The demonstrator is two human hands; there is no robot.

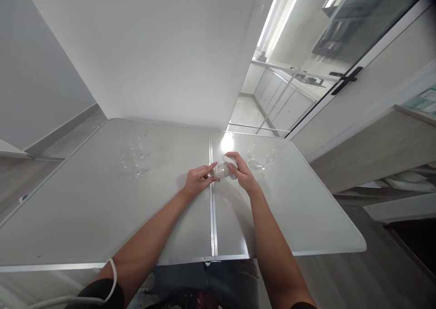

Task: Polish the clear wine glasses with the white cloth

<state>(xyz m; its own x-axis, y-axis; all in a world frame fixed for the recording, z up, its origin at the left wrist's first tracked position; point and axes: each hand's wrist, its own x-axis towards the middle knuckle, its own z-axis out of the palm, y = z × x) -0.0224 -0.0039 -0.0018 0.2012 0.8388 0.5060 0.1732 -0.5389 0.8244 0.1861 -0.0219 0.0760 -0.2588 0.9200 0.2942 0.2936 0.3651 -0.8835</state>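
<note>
Over the table's middle seam, a clear drinking glass (220, 171) lies on its side between my hands. My left hand (198, 180) is closed around its left end, fingers reaching along the glass. My right hand (244, 172) grips a soft white cloth or wipe (230, 160) and presses it to the right end. The rim is partly covered by the cloth and fingers. Several clear glasses (135, 159) stand to the left of my hands. More clear glasses (261, 166) are just right of my right hand; see-through outlines make their exact shapes hard to tell.
The pale folding table (85, 209) has a metal edge and a metal seam (212, 218) down its middle. A white wall panel (153, 50) rises behind it. At right are a glass door with a black handle (347, 80) and a shelf (381, 150). A white cable (113, 277) crosses my left arm.
</note>
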